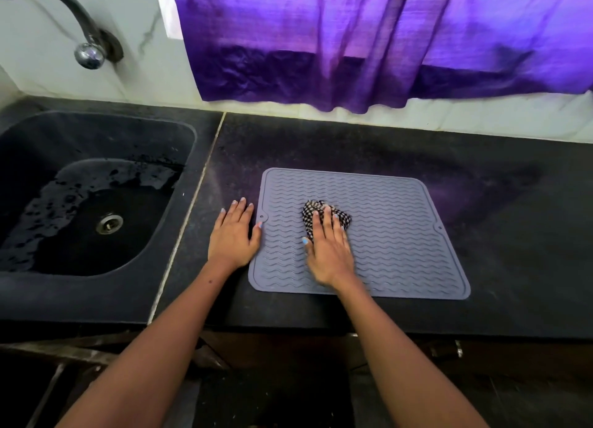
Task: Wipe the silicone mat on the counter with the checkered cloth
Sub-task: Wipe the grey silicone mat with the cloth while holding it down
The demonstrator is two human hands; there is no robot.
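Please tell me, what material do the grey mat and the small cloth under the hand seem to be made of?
Mat: probably silicone or soft rubber, matte grey, with moulded wavy ridges and rounded corners. Cloth: woven fabric, likely cotton, with a black-and-white check, crumpled under the right hand.

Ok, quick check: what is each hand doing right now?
Left hand: open, flat on the counter, thumb at the silicone mat edge.
Right hand: open, pressing the checkered cloth onto the mat.
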